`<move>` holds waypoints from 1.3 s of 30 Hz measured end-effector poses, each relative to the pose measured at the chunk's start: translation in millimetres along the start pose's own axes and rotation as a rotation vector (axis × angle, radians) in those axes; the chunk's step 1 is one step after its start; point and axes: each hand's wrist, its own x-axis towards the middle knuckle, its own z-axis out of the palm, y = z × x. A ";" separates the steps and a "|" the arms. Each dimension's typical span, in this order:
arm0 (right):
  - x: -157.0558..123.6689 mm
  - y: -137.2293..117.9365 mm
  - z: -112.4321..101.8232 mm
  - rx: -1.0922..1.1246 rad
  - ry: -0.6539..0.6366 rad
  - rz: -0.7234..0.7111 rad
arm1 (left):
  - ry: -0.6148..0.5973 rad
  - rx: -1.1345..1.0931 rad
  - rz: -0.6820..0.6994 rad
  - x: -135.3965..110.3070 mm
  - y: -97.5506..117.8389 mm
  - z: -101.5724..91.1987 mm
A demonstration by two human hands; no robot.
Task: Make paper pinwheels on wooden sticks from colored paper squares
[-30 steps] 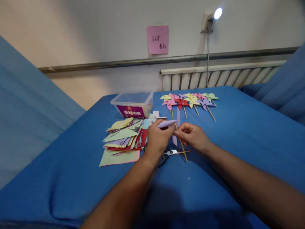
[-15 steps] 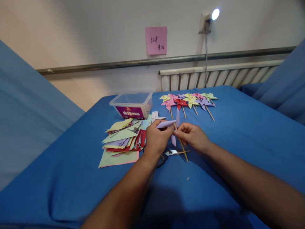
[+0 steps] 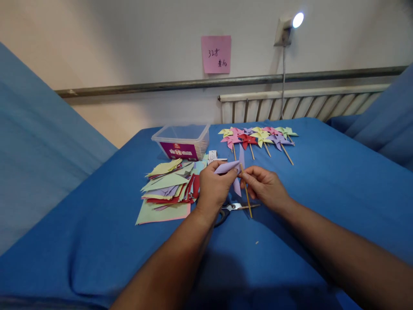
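Left hand (image 3: 213, 185) is pinching a lilac paper pinwheel (image 3: 226, 167), right hand (image 3: 267, 186) a wooden stick (image 3: 248, 201).
Too tight a grip may be risking creases; scissors (image 3: 236, 206) are lying just below.

We face a pale wall (image 3: 138, 43), warmer in tone toward the left, with a handwritten pink sticky note (image 3: 216, 54) on it. A horizontal metal pipe (image 3: 241, 79) crosses below the note, above a white radiator (image 3: 303, 93) at the right. Higher up we see a wall socket (image 3: 279, 33), a bright round light (image 3: 298, 20) beside it and a hanging cord (image 3: 284, 64). Blue curtains (image 3: 38, 142) flank the blue-draped desk (image 3: 97, 215).
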 end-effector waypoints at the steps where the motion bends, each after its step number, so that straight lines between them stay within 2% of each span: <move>1: -1.2 -0.4 0.3 -0.009 0.015 -0.004 | 0.003 -0.004 -0.004 0.3 0.2 0.0; 8: -5.6 -3.8 1.6 0.031 0.130 -0.070 | 0.012 -0.003 -0.030 -1.3 3.4 0.3; 24: -5.6 -1.2 3.2 0.011 0.173 -0.117 | -0.005 -0.286 -0.177 -3.1 6.5 4.5; 39: -3.9 2.9 0.9 -0.019 0.166 -0.083 | 0.024 -0.272 -0.212 -3.3 7.8 4.7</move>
